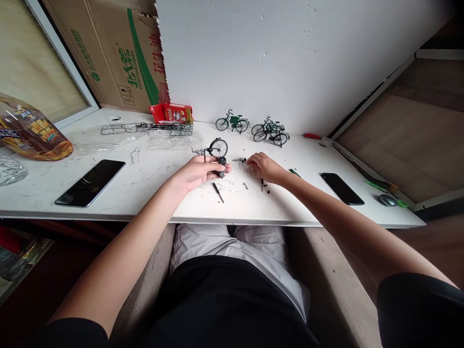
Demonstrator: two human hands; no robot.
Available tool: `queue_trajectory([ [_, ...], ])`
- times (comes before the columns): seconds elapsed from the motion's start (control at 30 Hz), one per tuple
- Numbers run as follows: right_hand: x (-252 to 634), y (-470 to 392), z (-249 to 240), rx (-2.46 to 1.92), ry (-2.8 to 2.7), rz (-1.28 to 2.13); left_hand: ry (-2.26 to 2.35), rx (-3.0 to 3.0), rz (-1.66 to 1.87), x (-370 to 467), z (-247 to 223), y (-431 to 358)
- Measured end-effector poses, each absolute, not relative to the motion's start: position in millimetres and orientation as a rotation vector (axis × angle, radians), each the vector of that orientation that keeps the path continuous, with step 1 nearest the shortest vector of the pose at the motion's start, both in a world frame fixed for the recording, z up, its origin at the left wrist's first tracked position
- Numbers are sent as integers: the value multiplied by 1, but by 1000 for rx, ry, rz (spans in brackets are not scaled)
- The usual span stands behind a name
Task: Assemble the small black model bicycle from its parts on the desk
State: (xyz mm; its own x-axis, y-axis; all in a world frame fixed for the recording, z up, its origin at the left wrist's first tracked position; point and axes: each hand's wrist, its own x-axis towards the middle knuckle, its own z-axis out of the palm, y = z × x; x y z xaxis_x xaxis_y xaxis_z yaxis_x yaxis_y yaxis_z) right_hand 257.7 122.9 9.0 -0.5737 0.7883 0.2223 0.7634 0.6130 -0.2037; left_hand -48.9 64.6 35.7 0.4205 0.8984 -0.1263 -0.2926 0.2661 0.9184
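My left hand (201, 171) grips a partly built black model bicycle (218, 147). One spoked wheel stands up above the fingers, and a dark round part shows at the thumb. To the right, my right hand (264, 166) is low over the table, its fingers bent down and drawn together at the tips; anything between them is hidden. Small dark parts (239, 160) lie just left of those fingertips. A thin screwdriver (218, 192) rests below my left hand. Nearby are a small grey piece (245, 185) and a few tiny black bits (268, 192).
Finished model bicycles (232, 122) stand at the back, with more (271, 131) to their right. Black part frames (170, 128) and a red packet (177, 113) lie back left. Phones (90, 182) (342, 188) flank the work area; a large bottle (32, 128) is far left.
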Motion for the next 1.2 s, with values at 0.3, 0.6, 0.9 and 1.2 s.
queue_trajectory([
  [0.3, 264, 121, 18, -1204, -2588, 116, 760, 987, 911, -50, 38, 64],
  [0.6, 249, 120, 20, -1284, -2707, -58, 734, 1011, 902, -49, 33, 63],
  [0.9, 231, 101, 26, -1322, -2230, 292, 705, 1043, 851, -42, 36, 54],
  [1.2, 214, 43, 42, -1145, -1781, 887, 718, 1169, 704, -34, 40, 41],
])
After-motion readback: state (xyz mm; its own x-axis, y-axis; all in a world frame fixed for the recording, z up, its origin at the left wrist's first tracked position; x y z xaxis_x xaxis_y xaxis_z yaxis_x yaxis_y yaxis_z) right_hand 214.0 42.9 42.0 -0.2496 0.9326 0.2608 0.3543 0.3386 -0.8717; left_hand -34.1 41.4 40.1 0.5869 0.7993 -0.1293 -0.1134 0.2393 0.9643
